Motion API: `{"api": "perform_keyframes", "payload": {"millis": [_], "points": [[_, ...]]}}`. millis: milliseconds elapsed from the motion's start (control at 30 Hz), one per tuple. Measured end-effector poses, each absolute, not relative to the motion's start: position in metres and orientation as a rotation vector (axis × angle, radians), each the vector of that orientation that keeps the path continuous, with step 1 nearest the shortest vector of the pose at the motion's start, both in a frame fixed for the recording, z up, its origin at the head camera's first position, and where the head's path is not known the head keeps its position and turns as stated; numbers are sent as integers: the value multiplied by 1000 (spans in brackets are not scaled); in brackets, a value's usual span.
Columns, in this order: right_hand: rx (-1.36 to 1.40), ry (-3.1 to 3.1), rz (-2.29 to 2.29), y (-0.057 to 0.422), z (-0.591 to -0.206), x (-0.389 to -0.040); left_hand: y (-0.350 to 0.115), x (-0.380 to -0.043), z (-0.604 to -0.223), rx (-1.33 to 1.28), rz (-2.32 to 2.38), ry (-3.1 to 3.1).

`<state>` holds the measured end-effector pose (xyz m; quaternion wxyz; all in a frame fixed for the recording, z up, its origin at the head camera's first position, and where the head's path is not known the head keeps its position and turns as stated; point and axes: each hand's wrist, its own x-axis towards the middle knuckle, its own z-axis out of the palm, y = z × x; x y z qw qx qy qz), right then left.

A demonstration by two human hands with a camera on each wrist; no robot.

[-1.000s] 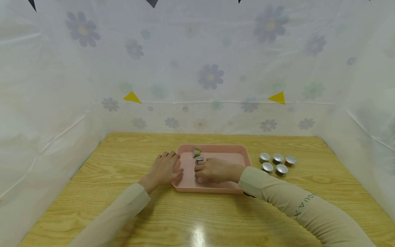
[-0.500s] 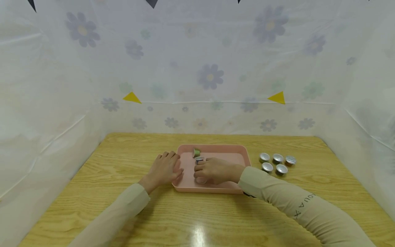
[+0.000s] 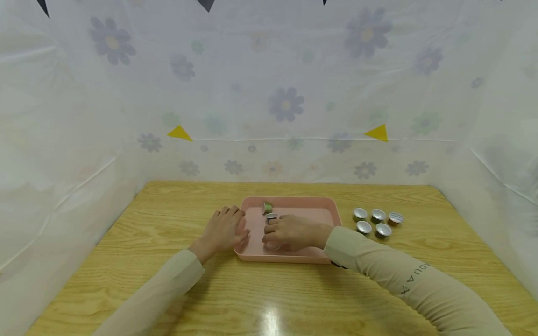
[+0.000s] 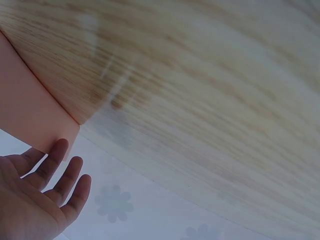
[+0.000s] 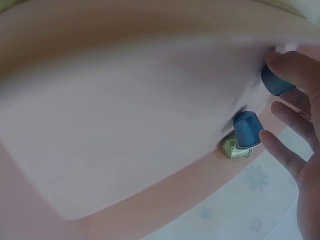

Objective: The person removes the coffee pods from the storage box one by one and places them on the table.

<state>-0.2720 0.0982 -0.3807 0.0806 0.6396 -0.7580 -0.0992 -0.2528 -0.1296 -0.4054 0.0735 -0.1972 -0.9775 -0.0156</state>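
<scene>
My right hand [image 3: 294, 232] is inside the pink tray [image 3: 302, 254], pinching a dark blue coffee capsule [image 5: 276, 82] between thumb and finger at the tray floor. Another blue capsule [image 5: 247, 129] stands beside it, silver lid [image 3: 272, 216] up, with a fingertip of that hand right at its side in the right wrist view. Behind that one, a green capsule [image 3: 267, 208] lies on its side. My left hand [image 3: 223, 228] rests at the tray's left rim, its loosely bent fingers [image 4: 59, 150] against the corner from outside.
Several capsules [image 3: 364, 227] stand lid up on the wooden table [image 3: 269, 289] to the right of the tray, in two short rows. A flowered white sheet [image 3: 235, 107] hangs behind the table and along both sides.
My right fingers have shifted very slightly left with the dark blue capsule. The left hand, the tray and the other capsules have stayed put.
</scene>
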Motion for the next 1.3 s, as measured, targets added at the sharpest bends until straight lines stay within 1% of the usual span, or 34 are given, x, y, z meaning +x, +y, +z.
{"api": "perform_keyframes", "payload": {"millis": [333,633,1033,1300], "points": [[1863,-2325,-343,101,-375,-270,-129,-253,-405,-597,-38,-2926],[1838,-2412,-251,109,-371,-271,-129,-253,-404,-595,-35,-2930],[1735,-2578,-57,123,-365,-271,-130,-253,-406,-601,-27,-2912],[1676,-2633,-11,135,-364,-273,-129,-252,-404,-597,-49,-2920]]}}
